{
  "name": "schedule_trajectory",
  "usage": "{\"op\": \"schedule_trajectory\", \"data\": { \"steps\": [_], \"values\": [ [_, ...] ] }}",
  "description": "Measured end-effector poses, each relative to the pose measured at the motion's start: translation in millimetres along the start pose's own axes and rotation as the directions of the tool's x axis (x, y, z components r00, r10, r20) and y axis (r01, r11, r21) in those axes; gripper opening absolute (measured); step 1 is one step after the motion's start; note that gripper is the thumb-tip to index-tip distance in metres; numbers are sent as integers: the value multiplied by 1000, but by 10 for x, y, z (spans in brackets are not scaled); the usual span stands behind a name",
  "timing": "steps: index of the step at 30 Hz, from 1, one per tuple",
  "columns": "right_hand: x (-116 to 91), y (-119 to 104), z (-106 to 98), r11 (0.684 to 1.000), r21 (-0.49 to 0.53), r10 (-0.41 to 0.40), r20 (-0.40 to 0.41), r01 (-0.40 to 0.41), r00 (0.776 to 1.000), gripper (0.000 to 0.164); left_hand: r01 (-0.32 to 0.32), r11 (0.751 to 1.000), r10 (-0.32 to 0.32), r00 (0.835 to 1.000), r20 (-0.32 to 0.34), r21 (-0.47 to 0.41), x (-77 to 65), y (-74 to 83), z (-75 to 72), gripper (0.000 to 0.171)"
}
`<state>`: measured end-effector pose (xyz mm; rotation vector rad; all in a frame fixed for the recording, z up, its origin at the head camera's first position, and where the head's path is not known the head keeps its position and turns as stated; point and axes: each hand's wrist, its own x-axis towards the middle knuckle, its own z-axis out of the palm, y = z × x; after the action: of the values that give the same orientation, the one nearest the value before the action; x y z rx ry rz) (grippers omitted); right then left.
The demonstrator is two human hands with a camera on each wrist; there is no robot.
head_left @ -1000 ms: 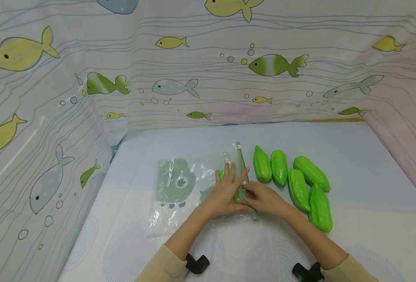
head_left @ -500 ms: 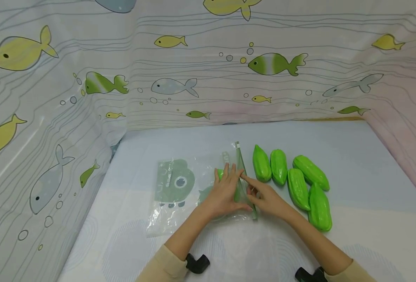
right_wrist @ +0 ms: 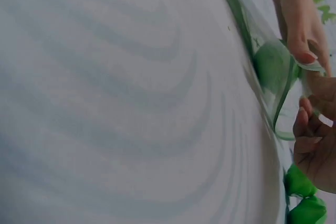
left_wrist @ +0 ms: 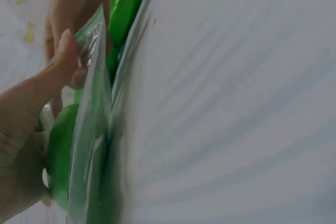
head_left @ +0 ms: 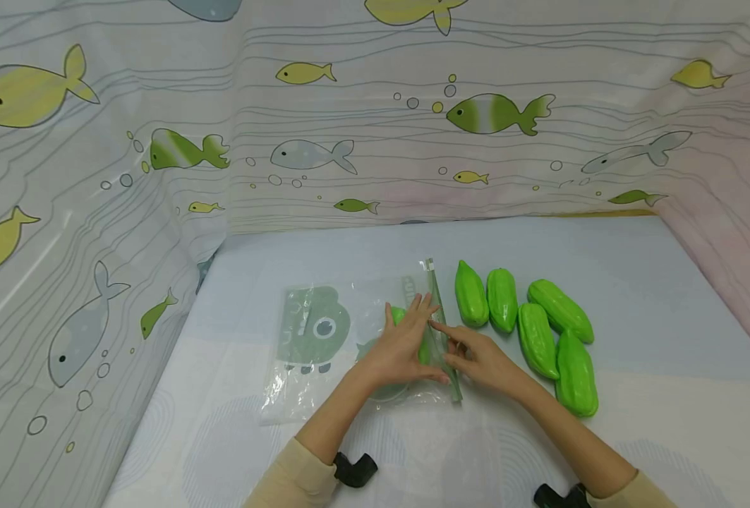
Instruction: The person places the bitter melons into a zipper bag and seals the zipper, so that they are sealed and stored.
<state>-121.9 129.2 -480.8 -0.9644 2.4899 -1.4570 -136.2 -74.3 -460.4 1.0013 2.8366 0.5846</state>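
A clear zip bag [head_left: 311,406] with a green dinosaur print lies flat, its green-edged mouth facing right. Inside, near the mouth, is a glossy bright green, elongated object [left_wrist: 62,150]. My left hand [head_left: 400,346] rests over it with fingers spread, the thumb at the bag's upper edge [right_wrist: 314,67]. My right hand [head_left: 485,361] holds that edge at the mouth, index finger reaching toward the left fingertips and other fingers curled. In the right wrist view the mouth gapes. Part of the right fingers is hidden behind the plastic in the left wrist view.
Several matching green ridged objects [head_left: 472,295] lie to the right of the bag, close beyond my right hand. The pale table cover [head_left: 654,310] meets a fish-print curtain [head_left: 375,127] at the back and sides. A black wrist mount [head_left: 355,470] sits at each sleeve.
The right fingers have shifted up along the bag's mouth, the index finger now straighter at its edge. The bag's mouth edge has moved slightly. The left hand stays over the green object.
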Motion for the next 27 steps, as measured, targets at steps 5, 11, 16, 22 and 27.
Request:
{"op": "schedule_trajectory", "data": {
  "steps": [5, 11, 16, 22, 27],
  "values": [
    [-14, 18, 9, 998, -64, -23, -6, 23, 1000, 53, -24, 999, 24, 1000, -14, 34, 8, -18, 34, 129],
    [-25, 4, 7, 996, -80, -42, 16, 43, 999, 51, -38, 996, 37, 999, 12, 78, 20, -6, 15, 114],
    [-42, -10, 14, 993, -114, -29, 21, 31, 999, 46, -6, 994, 5, 1000, 7, 110, 16, 40, -24, 106],
    [-74, -105, 9, 991, -68, 116, 7, -115, 993, 39, 19, 993, -19, 1000, 0, 117, 16, 57, -26, 103],
    [-63, -164, 37, 979, -51, 198, -23, -199, 980, 43, 28, 993, -29, 1000, 5, 116, 9, 65, -20, 103]
  ]
}}
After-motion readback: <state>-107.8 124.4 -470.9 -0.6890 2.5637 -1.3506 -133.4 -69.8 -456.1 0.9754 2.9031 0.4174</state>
